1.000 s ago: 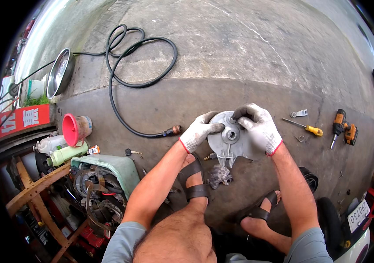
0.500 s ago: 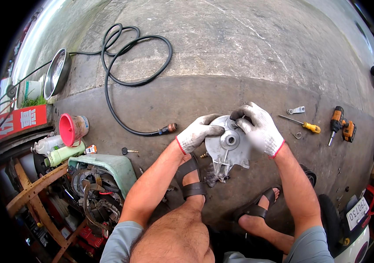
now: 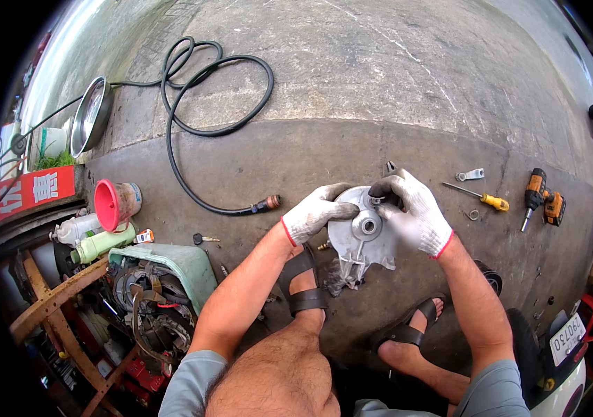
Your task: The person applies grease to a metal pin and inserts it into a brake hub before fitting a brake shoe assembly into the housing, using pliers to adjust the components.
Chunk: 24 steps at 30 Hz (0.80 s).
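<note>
Both hands wear white work gloves with red cuffs and darkened fingertips. My left hand (image 3: 318, 210) grips the left upper edge of a silver cast-metal plate (image 3: 359, 247), thumb on its face. The plate has a round raised hub (image 3: 366, 224) with a hole in its middle and an irregular lower end near the floor. My right hand (image 3: 414, 208) is at the plate's upper right, fingers bent and pinched over a small round fitting (image 3: 375, 200). Whatever sits between those fingertips is mostly hidden. A small dark metal end (image 3: 391, 167) shows just beyond the right hand.
To the right lie a metal lever (image 3: 470, 174), a yellow-handled screwdriver (image 3: 494, 202), a small spring (image 3: 472, 215) and an orange-black cordless driver (image 3: 539, 198). A black air hose (image 3: 171, 146) coils at the far left. Nearer are a pink-lined bucket (image 3: 117, 206) and a green crate (image 3: 202, 274).
My right hand has shifted slightly down and right, its fingers still at the fitting. The dark metal end beyond it has come into sight. The plate has barely moved.
</note>
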{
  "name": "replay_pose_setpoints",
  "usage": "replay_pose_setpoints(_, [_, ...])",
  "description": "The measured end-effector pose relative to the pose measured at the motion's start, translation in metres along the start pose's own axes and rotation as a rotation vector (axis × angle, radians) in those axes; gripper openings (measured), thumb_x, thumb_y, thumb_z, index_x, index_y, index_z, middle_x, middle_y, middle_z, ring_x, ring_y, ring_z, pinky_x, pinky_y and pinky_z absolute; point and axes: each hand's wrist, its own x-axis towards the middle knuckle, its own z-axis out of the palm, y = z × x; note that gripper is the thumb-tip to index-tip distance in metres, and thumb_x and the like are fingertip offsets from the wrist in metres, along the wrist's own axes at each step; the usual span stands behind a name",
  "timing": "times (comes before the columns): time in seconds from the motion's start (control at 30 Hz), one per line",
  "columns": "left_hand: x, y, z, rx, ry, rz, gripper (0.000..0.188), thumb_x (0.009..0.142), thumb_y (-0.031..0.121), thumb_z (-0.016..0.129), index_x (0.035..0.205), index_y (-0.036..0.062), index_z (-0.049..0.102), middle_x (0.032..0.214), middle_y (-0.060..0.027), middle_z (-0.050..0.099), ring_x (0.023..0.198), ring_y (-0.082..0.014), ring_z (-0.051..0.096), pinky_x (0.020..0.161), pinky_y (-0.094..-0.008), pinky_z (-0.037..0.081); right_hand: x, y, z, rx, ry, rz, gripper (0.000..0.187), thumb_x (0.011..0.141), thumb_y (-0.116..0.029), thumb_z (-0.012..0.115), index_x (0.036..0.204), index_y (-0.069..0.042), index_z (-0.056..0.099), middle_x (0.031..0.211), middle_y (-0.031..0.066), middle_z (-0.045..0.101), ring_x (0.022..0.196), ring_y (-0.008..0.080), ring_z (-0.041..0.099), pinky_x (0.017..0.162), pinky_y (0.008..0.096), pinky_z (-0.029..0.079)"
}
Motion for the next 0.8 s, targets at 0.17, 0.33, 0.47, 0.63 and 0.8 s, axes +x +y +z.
replay_pose_setpoints(0.17, [0.002, -0.003, -0.003, -0.009, 0.002, 0.010, 0.067, 0.084, 0.018, 0.074, 0.141, -0.0072, 0.049, 0.132, -0.0170, 0.062, 0.120, -0.0237, 0.061, 0.106, -0.0354, 0.046, -0.003, 0.009, 0.003, 0.048, 0.078, -0.120, 0.022, 0.082, -0.001, 0.069, 0.103, -0.003, 0.069, 0.102, 0.0146, 0.066, 0.094, 0.0321, 0.066, 0.084, 0.0397, 0.054])
replay_pose_setpoints(0.33, [0.000, -0.003, 0.000, -0.005, 0.021, -0.004, 0.066, 0.084, 0.017, 0.074, 0.140, -0.0073, 0.050, 0.133, -0.0170, 0.062, 0.120, -0.0241, 0.061, 0.107, -0.0356, 0.046, -0.003, 0.009, 0.006, 0.066, 0.076, -0.085, 0.017, 0.081, 0.001, 0.069, 0.098, -0.002, 0.070, 0.097, 0.0125, 0.067, 0.094, 0.0313, 0.066, 0.083, 0.0392, 0.054])
replay_pose_setpoints(0.47, [0.000, -0.002, 0.002, -0.019, 0.019, -0.001, 0.066, 0.083, 0.017, 0.073, 0.140, -0.0072, 0.050, 0.133, -0.0170, 0.062, 0.121, -0.0240, 0.060, 0.107, -0.0352, 0.045, -0.003, 0.012, 0.007, 0.077, 0.109, -0.121, 0.020, 0.079, 0.002, 0.070, 0.098, -0.003, 0.069, 0.097, 0.0120, 0.067, 0.094, 0.0315, 0.066, 0.081, 0.0392, 0.054])
replay_pose_setpoints(0.63, [-0.001, -0.002, 0.000, -0.013, 0.025, -0.009, 0.066, 0.084, 0.016, 0.072, 0.141, -0.0069, 0.050, 0.133, -0.0169, 0.062, 0.121, -0.0237, 0.060, 0.106, -0.0347, 0.045, -0.004, 0.005, 0.009, 0.072, 0.137, -0.081, 0.026, 0.079, 0.003, 0.069, 0.104, -0.004, 0.068, 0.102, 0.0132, 0.065, 0.097, 0.0322, 0.067, 0.083, 0.0389, 0.055])
replay_pose_setpoints(0.8, [-0.002, 0.000, 0.001, -0.023, 0.039, -0.024, 0.065, 0.084, 0.016, 0.072, 0.141, -0.0070, 0.049, 0.132, -0.0167, 0.062, 0.120, -0.0235, 0.060, 0.106, -0.0345, 0.045, -0.002, 0.006, 0.007, -0.020, 0.097, -0.126, 0.030, 0.081, 0.002, 0.070, 0.110, -0.006, 0.068, 0.107, 0.0136, 0.064, 0.098, 0.0321, 0.067, 0.083, 0.0382, 0.056])
